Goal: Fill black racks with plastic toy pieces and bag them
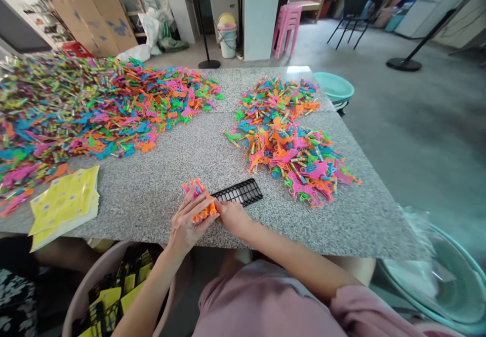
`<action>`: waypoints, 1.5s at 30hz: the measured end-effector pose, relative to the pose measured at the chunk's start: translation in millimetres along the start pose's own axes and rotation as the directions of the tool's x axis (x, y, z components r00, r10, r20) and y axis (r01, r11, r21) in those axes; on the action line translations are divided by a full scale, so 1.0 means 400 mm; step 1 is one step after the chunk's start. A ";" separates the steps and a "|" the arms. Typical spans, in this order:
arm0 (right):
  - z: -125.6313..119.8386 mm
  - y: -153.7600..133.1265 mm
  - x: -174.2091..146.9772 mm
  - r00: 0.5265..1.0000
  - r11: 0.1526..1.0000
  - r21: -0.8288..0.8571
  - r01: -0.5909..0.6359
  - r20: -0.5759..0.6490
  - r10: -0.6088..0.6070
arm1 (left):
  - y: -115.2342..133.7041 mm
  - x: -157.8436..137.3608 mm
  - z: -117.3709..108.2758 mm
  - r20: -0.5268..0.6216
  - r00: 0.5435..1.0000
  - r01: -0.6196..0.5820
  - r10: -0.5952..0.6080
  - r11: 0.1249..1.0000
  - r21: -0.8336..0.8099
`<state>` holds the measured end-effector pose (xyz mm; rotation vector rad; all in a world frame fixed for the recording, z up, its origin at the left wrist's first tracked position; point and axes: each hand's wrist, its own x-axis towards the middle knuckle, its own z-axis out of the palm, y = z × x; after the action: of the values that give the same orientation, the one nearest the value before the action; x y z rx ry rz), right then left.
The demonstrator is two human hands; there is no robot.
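Note:
My left hand [186,220] is closed around a small bunch of orange and pink plastic toys [205,212], near the front edge of the table. Fingers of my right hand [233,218] are pinched together against the right side of this bunch; what they grip is hidden. Just behind the right hand lies a black plastic grid tray [246,191], its left end covered by my hands. To the right spreads a pile of loose toys [284,149] in pink, orange, green and blue, some with small printed tubes.
A far larger toy heap [114,99] covers the table's left side. Yellow printed sheets [66,197] lie at the left front edge. Below stands a pink tub [81,289] holding black and yellow packs. Teal basins [334,86] stand beyond the speckled table [170,164].

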<state>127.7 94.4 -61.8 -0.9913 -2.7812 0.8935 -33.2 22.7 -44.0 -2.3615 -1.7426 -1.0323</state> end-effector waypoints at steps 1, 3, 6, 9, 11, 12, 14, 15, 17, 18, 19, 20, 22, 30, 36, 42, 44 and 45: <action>-0.012 0.023 -0.005 0.999 0.999 0.000 0.043 -0.020 -0.043 | -0.002 -0.002 0.005 -0.032 1.000 0.001 -0.001 1.000 0.001; -0.056 0.089 -0.006 0.992 0.997 -0.075 0.034 -0.122 -0.043 | -0.006 -0.006 0.015 -0.045 0.999 -0.008 0.008 1.000 -0.001; -0.155 0.205 0.023 0.949 0.930 -0.329 -0.162 -0.311 0.055 | -0.013 -0.011 0.025 -0.025 0.999 -0.033 0.034 0.999 0.005; -0.234 0.280 0.079 0.975 0.826 -0.556 -0.089 -0.219 -0.043 | -0.017 -0.014 0.029 -0.018 0.999 -0.036 0.037 0.999 0.017; -0.253 0.292 0.115 0.988 0.792 -0.610 -0.032 -0.138 -0.066 | -0.017 -0.015 0.026 -0.018 0.999 -0.033 0.033 0.999 0.018; -0.254 0.289 0.130 0.992 0.788 -0.615 -0.031 -0.116 -0.051 | -0.017 -0.014 0.023 -0.019 0.999 -0.032 0.033 0.999 0.017; -0.245 0.272 0.149 0.996 0.794 -0.606 -0.039 -0.085 -0.016 | -0.016 -0.010 0.015 -0.015 0.999 -0.040 0.040 0.999 0.019; -0.240 0.262 0.154 0.997 0.797 -0.602 -0.035 -0.070 -0.009 | -0.016 -0.007 0.011 -0.010 0.999 -0.049 0.049 0.999 0.021; -0.237 0.243 0.156 0.999 0.807 -0.590 0.012 -0.025 -0.034 | -0.018 -0.001 0.002 0.009 0.997 -0.072 0.072 0.997 0.018; -0.242 0.237 0.155 0.998 0.821 -0.568 0.055 0.018 -0.054 | -0.021 0.002 -0.002 0.019 0.997 -0.080 0.080 0.997 0.014; -0.251 0.234 0.155 0.994 0.841 -0.530 0.106 0.077 -0.077 | -0.023 0.004 -0.005 0.027 0.996 -0.085 0.084 0.996 0.009; -0.264 0.233 0.157 0.985 0.866 -0.475 0.158 0.142 -0.102 | -0.025 0.006 -0.007 0.033 0.996 -0.083 0.083 0.997 0.001; -0.294 0.239 0.165 0.958 0.903 -0.362 0.233 0.244 -0.149 | -0.027 0.008 -0.010 0.039 0.997 -0.073 0.073 0.997 -0.015; -0.264 0.252 0.214 0.928 0.669 -0.645 0.370 0.297 -0.226 | -0.013 0.011 -0.011 0.051 0.998 -0.023 0.025 0.998 -0.056; -0.228 0.253 0.178 0.976 0.880 -0.427 0.208 0.031 -0.216 | -0.016 0.004 -0.002 0.035 0.999 -0.022 0.023 0.999 -0.045; -0.034 0.137 0.154 0.973 0.942 0.333 0.030 -0.225 0.048 | -0.023 0.001 0.004 0.034 0.999 -0.034 0.035 0.999 -0.018; 0.008 0.107 0.157 0.979 0.943 0.329 0.041 -0.203 0.028 | -0.022 0.001 0.003 0.038 0.999 -0.034 0.035 0.999 -0.013; 0.016 0.098 0.159 0.983 0.957 0.288 0.039 -0.184 0.015 | -0.021 0.001 0.003 0.040 0.999 -0.033 0.033 0.999 -0.011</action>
<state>97.8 153.6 -96.9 -0.9524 -2.4115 1.1075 -39.7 26.4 -47.6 -2.4259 -1.7092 -0.9988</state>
